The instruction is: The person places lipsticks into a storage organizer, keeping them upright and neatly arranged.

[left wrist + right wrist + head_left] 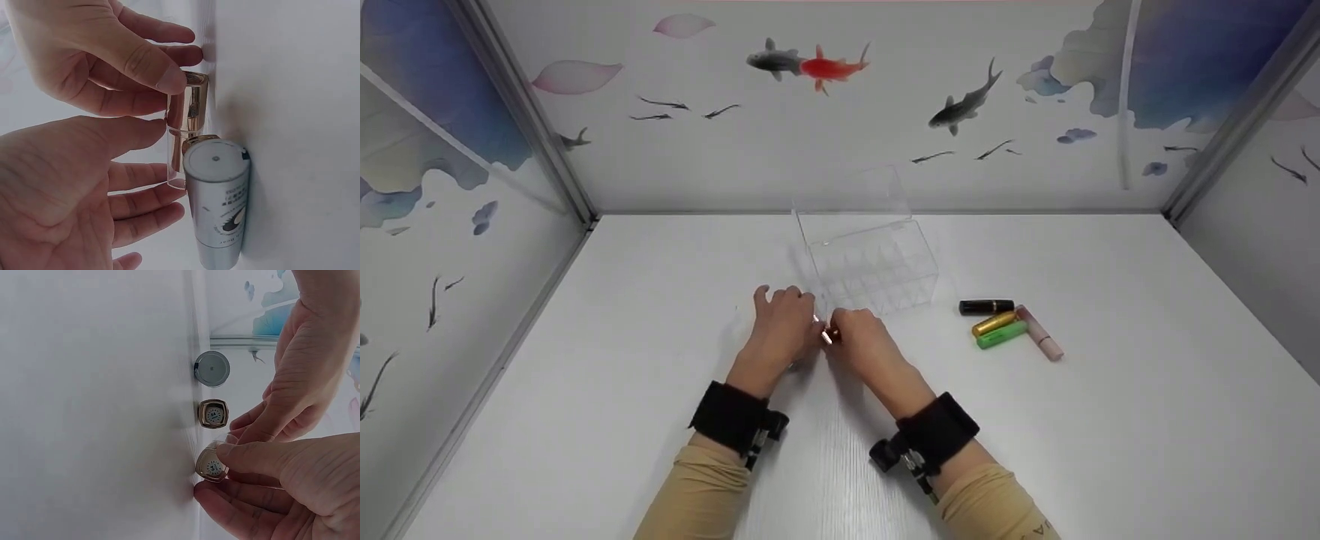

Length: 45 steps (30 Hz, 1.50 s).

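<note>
My hands meet just before the clear organizer box (pixel 874 262): right hand (pixel 864 339) pinches the gold lipstick (pixel 189 121) lying on the desk (pixel 585 360), left hand (pixel 781 324) closes on its transparent end, steadying it; a silver tube (pixel 218 205) lies alongside.
</note>
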Each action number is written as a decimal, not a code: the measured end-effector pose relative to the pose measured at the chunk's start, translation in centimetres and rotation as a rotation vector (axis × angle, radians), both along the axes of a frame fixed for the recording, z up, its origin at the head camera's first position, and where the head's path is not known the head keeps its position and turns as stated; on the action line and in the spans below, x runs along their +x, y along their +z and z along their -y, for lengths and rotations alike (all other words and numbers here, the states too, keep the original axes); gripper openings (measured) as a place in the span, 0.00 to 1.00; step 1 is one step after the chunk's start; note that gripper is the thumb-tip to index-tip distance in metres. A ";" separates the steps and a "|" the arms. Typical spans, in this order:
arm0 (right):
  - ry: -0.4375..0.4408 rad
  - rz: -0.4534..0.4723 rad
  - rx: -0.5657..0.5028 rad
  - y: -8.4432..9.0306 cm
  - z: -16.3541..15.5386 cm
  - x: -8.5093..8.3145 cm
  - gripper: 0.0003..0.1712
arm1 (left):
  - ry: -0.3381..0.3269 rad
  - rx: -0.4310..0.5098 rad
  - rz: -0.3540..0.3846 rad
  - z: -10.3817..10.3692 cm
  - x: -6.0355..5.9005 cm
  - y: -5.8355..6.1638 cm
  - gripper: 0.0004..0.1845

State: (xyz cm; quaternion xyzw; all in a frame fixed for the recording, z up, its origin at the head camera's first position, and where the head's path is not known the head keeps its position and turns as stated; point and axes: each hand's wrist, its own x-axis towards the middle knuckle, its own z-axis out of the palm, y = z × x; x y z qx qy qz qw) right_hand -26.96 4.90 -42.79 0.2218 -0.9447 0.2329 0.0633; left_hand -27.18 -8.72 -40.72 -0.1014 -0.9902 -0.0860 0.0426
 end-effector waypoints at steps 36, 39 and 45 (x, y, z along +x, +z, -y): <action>0.009 0.075 -0.507 4.2 -3.4 -0.5 0.20 | -0.135 0.754 -0.400 -1.3 0.3 3.1 0.13; -0.001 0.042 -0.533 3.9 -3.3 -0.7 0.20 | -0.158 0.763 -0.429 -1.4 0.4 3.0 0.12; -0.029 0.000 -0.561 3.5 -2.9 -1.0 0.19 | -0.194 0.744 -0.477 -1.5 0.3 2.8 0.11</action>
